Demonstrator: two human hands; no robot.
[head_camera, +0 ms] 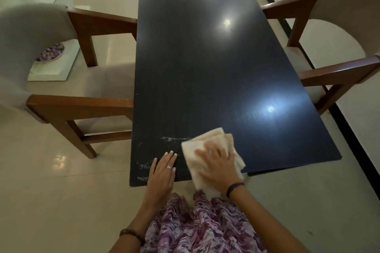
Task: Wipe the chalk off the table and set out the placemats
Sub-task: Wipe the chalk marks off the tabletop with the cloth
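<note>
Pressing flat — right hand point(218, 167) on cloth point(213, 144), chalk marks point(172, 139) beside.

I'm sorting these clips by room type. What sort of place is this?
Most likely a home dining area. A long dark table has an upholstered wooden armchair on each side, and the floor is glossy tile. The right hand presses a cloth onto the tabletop.

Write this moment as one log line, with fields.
phase: wiping | right hand: presses cloth on table | left hand: flat on table | chalk: remains, near-left corner | placemats: not set
</note>
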